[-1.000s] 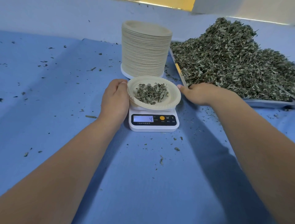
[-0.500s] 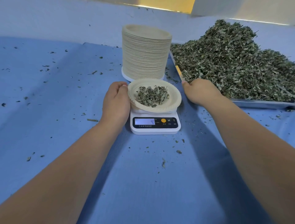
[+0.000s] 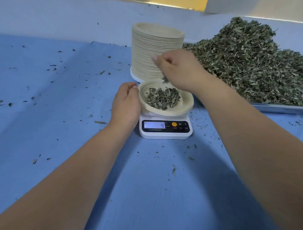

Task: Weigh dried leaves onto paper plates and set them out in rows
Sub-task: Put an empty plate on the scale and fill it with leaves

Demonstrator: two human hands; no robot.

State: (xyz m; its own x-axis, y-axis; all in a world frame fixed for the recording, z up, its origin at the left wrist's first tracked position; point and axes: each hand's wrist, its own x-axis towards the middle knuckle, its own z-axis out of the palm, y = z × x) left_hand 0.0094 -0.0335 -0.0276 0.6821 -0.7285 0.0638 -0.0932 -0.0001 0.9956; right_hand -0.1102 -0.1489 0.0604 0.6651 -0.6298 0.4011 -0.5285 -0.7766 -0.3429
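**Blue-covered table under soft indoor light**

A table [image 3: 155, 188] fills nearly the whole view, covered by a mid-blue cloth [image 3: 49, 118] that lies mostly flat, with a shallow crease across its left half. Beyond the cloth's far edge is a paler blue-grey surface [image 3: 65, 18]; whether it is wall or more table is unclear. Along the top run a yellow strip [image 3: 173, 2] and, to its right, a white panel [image 3: 255, 6]. Even light casts soft-edged shadows on the cloth.

- The right hand [image 3: 178, 69], which lay on the table [image 3: 147, 180] beside the tray [image 3: 277, 108] a second ago, is now raised above the paper plate [image 3: 183, 110].
- It now pinches a tuft of dried leaves [image 3: 164, 80] over the plate's far rim.
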